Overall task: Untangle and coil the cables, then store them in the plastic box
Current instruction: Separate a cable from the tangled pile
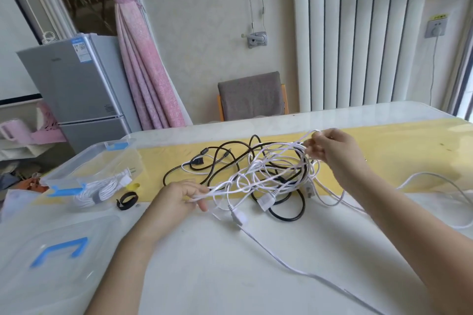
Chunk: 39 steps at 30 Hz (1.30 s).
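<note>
L hand (179, 197) low over the table (230, 276), thumb + fingers curled, pinching a bunch of white strands at the left edge of the white cable tangle (268, 171). R hand (332, 153) is raised at the tangle's far-right top, fingers bent in, gripping a few white loops near the fingertips; exact no. of strands can't be told. Hands well apart, w/ the tangle stretched between them, partly lifted off the surface. A black cable (286, 216) is threaded thru the white mess, its loops lying on the table & on the yellow runner (384, 151). A white plug block (266, 202) hangs at the tangle's near side. One white lead (281, 261) trails from it toward the near-right edge, and another curves off to the right. Plastic box (64, 174) sits open at the left, well apart from the tangle, w/ a coiled white cable (102, 186) + plug already inside. Its lid (51, 276), blue handle up, lies in front of it at near left. A black strap (127, 200) lies just beside the box, between box & L hand.
</note>
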Tool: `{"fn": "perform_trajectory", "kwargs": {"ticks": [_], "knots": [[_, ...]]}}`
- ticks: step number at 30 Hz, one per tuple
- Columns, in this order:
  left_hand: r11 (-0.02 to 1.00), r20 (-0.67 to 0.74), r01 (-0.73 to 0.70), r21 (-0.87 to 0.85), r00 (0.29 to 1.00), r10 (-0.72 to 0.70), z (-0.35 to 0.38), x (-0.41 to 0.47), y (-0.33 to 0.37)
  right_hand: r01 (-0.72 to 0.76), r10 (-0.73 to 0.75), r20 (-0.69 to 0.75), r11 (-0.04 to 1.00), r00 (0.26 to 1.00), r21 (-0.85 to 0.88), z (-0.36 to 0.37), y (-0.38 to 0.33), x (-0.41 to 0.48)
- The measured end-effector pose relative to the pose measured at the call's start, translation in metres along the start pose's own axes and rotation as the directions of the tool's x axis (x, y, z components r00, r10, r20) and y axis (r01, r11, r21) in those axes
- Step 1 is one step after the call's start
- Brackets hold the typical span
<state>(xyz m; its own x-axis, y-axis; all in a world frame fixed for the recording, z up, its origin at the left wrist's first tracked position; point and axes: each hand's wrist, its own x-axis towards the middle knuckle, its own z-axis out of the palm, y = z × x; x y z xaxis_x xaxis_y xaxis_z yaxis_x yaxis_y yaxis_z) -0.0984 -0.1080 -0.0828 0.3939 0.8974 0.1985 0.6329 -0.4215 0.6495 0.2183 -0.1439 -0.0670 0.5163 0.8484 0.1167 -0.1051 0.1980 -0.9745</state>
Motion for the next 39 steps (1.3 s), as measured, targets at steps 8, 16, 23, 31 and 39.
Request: {"fn": "perform_trajectory", "kwargs": {"ticks": [8,16,23,31,39], "knots": [[0.957,0.576,0.077,0.279,0.784,-0.231,-0.048,-0.002,0.062,0.400,0.058,0.396,-0.148,0.916,-0.904,0.008,-0.022,-0.040],[0.979,0.154,0.113,0.167,0.978,-0.139,-0.011,0.059,0.054,0.578,-0.151,0.590,-0.118,0.793,-0.807,0.045,0.005,-0.058],[0.985,0.297,0.169,-0.037,0.943,-0.150,0.025,0.058,0.030,0.550,-0.211,0.530,0.042,0.821,-0.834,0.050,0.030,-0.054],[0.958,0.223,0.162,-0.235,0.969,-0.109,0.018,0.059,0.024,0.429,-0.192,0.388,0.511,0.901,-0.744,0.053,0.030,-0.055],[0.968,0.570,0.124,-0.219,0.821,0.023,0.006,0.047,0.031,0.366,-0.157,0.362,0.683,0.919,-0.632,0.051,0.019,-0.062]]}}
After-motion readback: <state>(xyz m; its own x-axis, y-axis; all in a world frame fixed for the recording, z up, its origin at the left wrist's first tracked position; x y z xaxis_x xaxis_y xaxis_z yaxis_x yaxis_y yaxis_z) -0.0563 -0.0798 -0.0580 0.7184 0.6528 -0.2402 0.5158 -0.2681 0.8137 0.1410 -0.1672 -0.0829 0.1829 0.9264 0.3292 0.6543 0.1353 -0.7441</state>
